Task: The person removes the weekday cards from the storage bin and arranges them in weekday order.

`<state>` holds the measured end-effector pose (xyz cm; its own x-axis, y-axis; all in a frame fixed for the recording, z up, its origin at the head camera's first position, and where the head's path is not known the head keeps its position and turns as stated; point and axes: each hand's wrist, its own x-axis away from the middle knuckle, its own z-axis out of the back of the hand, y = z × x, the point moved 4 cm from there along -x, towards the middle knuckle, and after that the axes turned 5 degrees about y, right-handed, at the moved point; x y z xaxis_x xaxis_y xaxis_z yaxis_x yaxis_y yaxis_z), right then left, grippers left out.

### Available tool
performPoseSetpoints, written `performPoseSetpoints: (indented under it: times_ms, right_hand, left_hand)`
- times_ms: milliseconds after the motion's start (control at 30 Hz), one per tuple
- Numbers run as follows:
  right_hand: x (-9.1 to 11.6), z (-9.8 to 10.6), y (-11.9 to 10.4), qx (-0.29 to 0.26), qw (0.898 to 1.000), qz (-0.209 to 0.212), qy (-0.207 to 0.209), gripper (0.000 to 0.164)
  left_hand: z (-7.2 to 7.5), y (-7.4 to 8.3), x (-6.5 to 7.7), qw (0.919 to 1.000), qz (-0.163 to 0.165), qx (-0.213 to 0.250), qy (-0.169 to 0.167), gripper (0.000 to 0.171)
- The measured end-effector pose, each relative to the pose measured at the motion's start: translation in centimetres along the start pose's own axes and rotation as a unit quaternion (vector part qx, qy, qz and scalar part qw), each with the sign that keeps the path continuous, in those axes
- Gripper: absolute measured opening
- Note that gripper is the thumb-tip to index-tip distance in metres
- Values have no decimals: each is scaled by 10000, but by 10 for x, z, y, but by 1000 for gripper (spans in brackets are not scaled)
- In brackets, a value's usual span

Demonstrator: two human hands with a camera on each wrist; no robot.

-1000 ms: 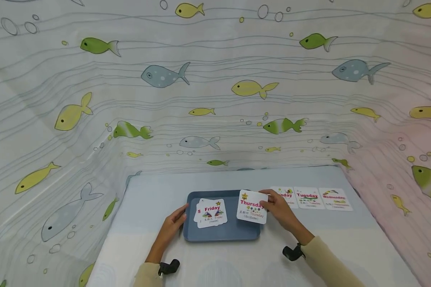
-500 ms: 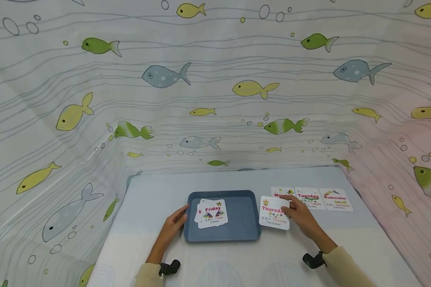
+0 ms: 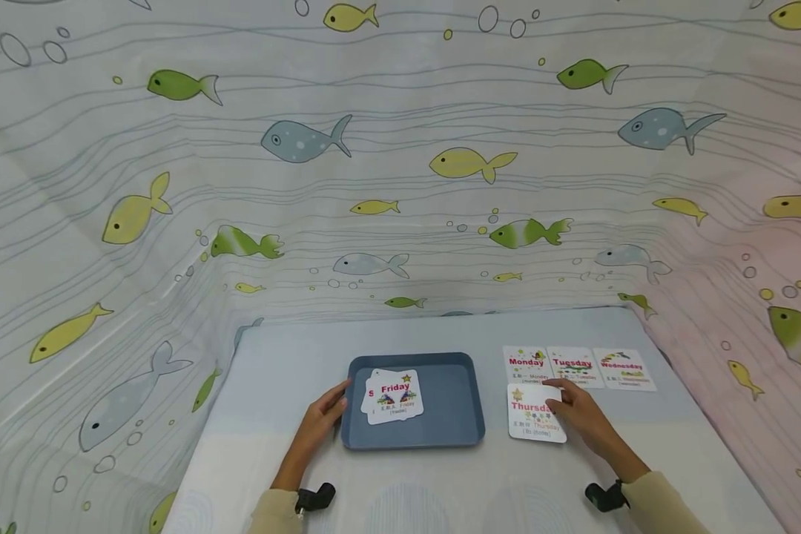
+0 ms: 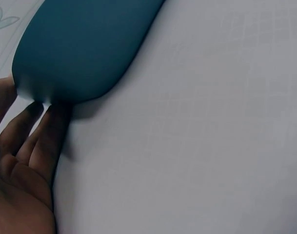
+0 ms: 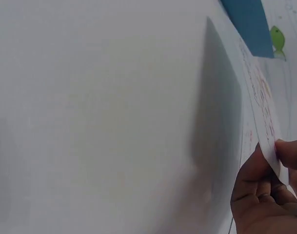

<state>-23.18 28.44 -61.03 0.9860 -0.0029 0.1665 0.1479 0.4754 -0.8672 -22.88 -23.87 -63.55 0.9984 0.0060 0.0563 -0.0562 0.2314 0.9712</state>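
My right hand point(image 3: 577, 415) pinches the right edge of a white "Thursday" flashcard point(image 3: 530, 424) between thumb and fingers. The card is held just in front of the "Monday" flashcard point(image 3: 527, 365) and overlaps its lower edge in the head view. From the right wrist, the card point(image 5: 260, 105) appears nearly edge-on, tilted above the tabletop with a shadow beside it. My left hand point(image 3: 317, 419) rests with its fingertips against the left rim of a blue-grey tray point(image 3: 450, 434). Inside the tray lies a "Friday" flashcard point(image 3: 400, 406) on top of other cards, mostly hidden.
A "Tuesday" flashcard point(image 3: 574, 377) and a "Wednesday" flashcard point(image 3: 626, 377) lie right of Monday in a row. Pale cloth covers the table point(image 3: 280, 348). Behind and at both sides rises a fish-print curtain point(image 3: 387, 170).
My right hand has carried the Thursday card from above the tray's right side rightward and nearer to me, uncovering most of Monday. The left hand stays at the tray's rim.
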Motion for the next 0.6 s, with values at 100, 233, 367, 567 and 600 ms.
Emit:
performPoseSetpoints:
  times_ms: [100, 233, 367, 567, 600]
  right_hand:
    - [1, -1, 6, 196, 9998, -39, 8, 46]
    - [0, -3, 13, 461, 9989, -30, 117, 45]
    - [-2, -5, 14, 784, 9966, -5, 234, 44]
    - [-1, -8, 15, 1309, 9909, 41, 318, 44]
    - [-1, -9, 14, 1403, 9896, 83, 320, 44]
  left_hand:
    - [-1, 0, 1, 10000, 29, 12, -8, 44]
    - [-1, 0, 3, 10000, 22, -2, -20, 44]
    - [-1, 2, 3, 10000, 0, -47, 3, 44]
    - [-1, 2, 2, 9999, 13, -138, 55, 44]
    - [-1, 2, 2, 9998, 25, -162, 64, 44]
